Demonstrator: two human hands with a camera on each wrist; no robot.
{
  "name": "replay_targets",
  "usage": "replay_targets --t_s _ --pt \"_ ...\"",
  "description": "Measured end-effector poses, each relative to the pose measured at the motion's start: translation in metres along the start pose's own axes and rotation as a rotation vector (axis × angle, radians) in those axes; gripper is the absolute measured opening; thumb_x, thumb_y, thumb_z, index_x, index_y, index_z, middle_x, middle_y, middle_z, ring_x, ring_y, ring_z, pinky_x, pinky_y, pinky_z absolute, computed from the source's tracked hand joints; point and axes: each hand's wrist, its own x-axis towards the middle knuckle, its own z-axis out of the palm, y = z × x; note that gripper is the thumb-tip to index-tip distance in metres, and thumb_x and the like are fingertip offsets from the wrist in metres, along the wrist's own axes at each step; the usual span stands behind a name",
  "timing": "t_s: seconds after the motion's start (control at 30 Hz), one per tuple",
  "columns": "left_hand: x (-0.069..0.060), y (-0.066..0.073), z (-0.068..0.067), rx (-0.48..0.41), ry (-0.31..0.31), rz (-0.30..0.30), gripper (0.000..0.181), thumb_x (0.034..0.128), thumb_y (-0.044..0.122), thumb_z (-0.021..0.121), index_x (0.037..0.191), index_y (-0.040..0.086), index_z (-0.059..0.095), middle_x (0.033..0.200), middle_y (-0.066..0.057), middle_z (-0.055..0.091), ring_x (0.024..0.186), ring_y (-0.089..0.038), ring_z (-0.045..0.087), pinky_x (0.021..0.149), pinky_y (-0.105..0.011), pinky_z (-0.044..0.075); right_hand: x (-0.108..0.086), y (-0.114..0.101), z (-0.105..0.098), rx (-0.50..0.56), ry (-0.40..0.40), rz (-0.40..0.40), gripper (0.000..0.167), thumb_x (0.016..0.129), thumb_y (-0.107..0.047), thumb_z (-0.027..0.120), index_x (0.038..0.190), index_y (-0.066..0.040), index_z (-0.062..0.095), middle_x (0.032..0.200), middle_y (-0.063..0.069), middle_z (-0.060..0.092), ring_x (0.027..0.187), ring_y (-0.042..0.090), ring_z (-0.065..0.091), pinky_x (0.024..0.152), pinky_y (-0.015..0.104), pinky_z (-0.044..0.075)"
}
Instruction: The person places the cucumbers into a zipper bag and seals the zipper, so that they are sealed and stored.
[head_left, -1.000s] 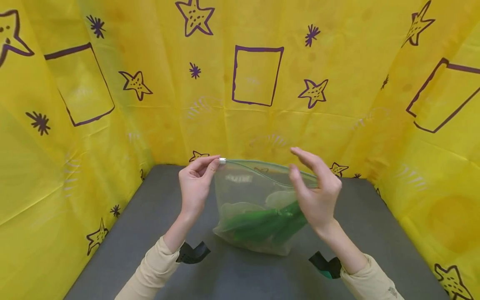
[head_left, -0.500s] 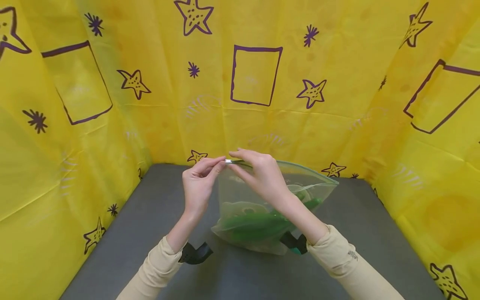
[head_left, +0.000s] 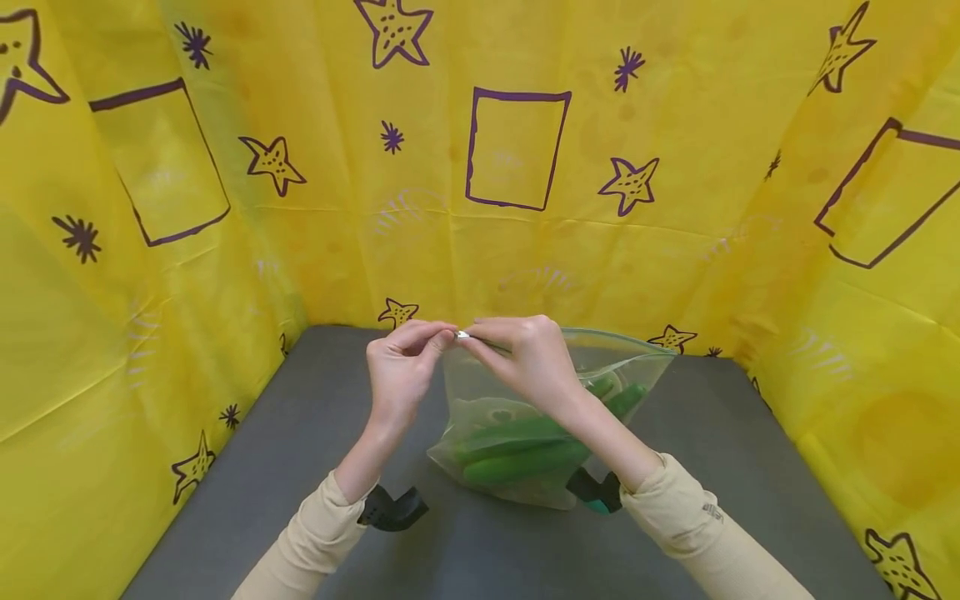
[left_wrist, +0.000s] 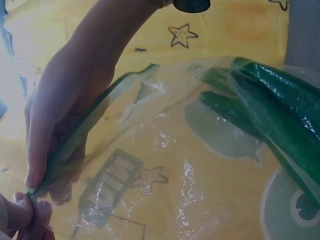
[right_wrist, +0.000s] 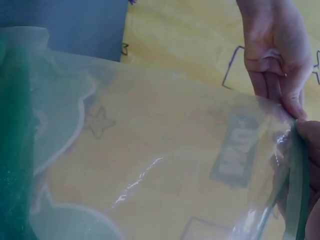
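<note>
A translucent zip bag point(head_left: 468, 387) with a green zip edge hangs over the dark table, its lower part near or on the surface. Inside lie several long green things that look like cucumbers point(head_left: 517, 462). My left hand point(head_left: 397, 375) pinches the bag's top left corner between thumb and fingers, beside a small white piece point(head_left: 462, 335). Right against it, my right hand point(head_left: 536, 367) pinches the zip edge point(left_wrist: 70, 142). To the right of my hands the bag's mouth gapes. Printed pale green shapes point(right_wrist: 60, 110) show on the film.
The dark grey table point(head_left: 300, 433) is enclosed by a yellow cloth point(head_left: 337, 208) drawn with purple stars and frames. Black wrist mounts point(head_left: 393, 508) sit under both forearms.
My right hand has moved left from the bag's right side to the corner and now pinches the edge there. My left hand has stayed at the corner, shifting slightly right.
</note>
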Motion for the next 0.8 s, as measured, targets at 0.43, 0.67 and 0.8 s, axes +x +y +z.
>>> replay_targets --t_s 0.43,0.67,0.8 --pt "0.012 -0.008 -0.021 0.032 0.098 -0.015 0.012 0.0779 -0.004 0.073 0.085 -0.014 0.07 0.072 0.007 0.071 0.061 -0.002 0.066 0.064 -0.016 0.054 -0.033 0.024 -0.033 -0.134 0.07 0.015 0.01 0.08 -0.019 0.076 0.088 -0.015 0.079 0.084 0.001 0.076 0.07 0.011 0.071 0.052 0.021 0.049" --pt "0.013 -0.014 -0.028 0.019 0.102 -0.015 0.018 0.0779 0.001 0.075 0.086 -0.014 0.07 0.074 -0.003 0.072 0.061 -0.004 0.066 0.065 -0.018 0.055 -0.057 0.037 -0.05 -0.216 0.119 -0.014 0.011 0.076 -0.016 0.077 0.086 -0.015 0.079 0.079 -0.001 0.076 0.062 0.012 0.07 0.043 0.014 0.036" --pt "0.012 -0.015 -0.03 0.014 0.114 -0.019 0.017 0.0776 0.0 0.074 0.086 -0.015 0.069 0.073 0.0 0.072 0.061 -0.003 0.066 0.066 -0.017 0.055 -0.065 0.042 -0.056 -0.238 0.161 -0.075 0.012 0.076 -0.015 0.076 0.087 -0.013 0.078 0.08 0.002 0.075 0.061 0.013 0.07 0.041 0.015 0.035"
